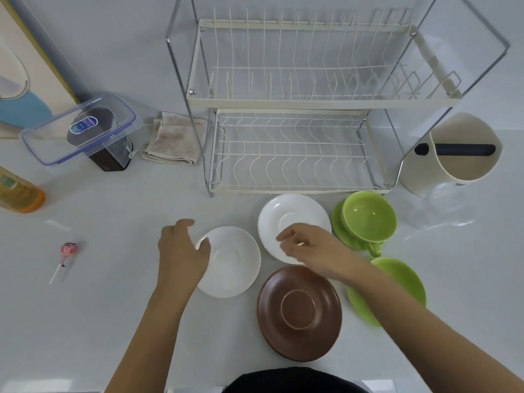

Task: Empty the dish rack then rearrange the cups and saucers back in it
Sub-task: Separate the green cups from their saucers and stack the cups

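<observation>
Nearest me sits the brown saucer [299, 313]. My left hand [181, 251] curls open-fingered on a white saucer's [232, 265] rim; my right hand [309, 246] hovers loosely open over another white saucer [292, 214]. Right of it, the green cup [368, 219]. Dish rack [297, 148] stands empty behind.

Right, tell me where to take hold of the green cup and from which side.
Take the green cup by its handle, which sticks out on the near side, toward the person. It sits upright on a green saucer, so coming in from the front with the right hand looks best; the fingers can pinch the loop without touching the white saucer beside it.
</observation>
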